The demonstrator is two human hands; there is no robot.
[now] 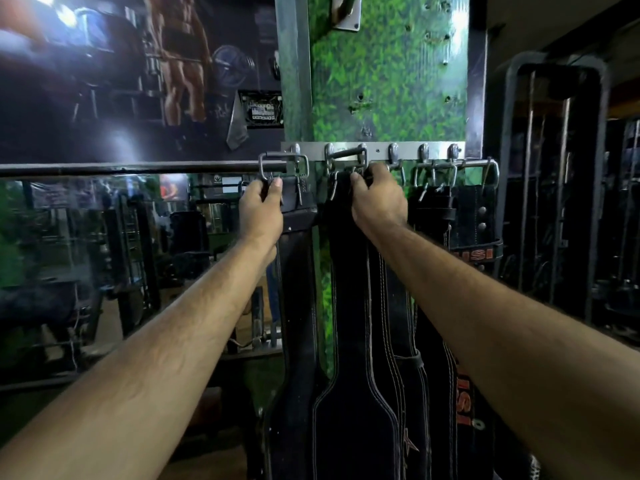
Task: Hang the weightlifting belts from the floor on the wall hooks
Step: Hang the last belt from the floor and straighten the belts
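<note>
Both our forearms reach up and forward from the bottom corners, the belts hanging long and vertical between them. Our left hand (261,209) grips the top of the left belt (298,306) just under its buckle (282,168), fingers curled round the strap; that buckle sits level with the leftmost hook (296,149) and looks caught on it, though we cannot be sure. Our right hand (377,199) closes on the top of the middle belt (349,306), right below the hook rail (374,151), its buckle (346,157) tilted at the hooks above. More belts (460,209) already hang further right. We judge the seating of each buckle to be an upward lift.
</note>
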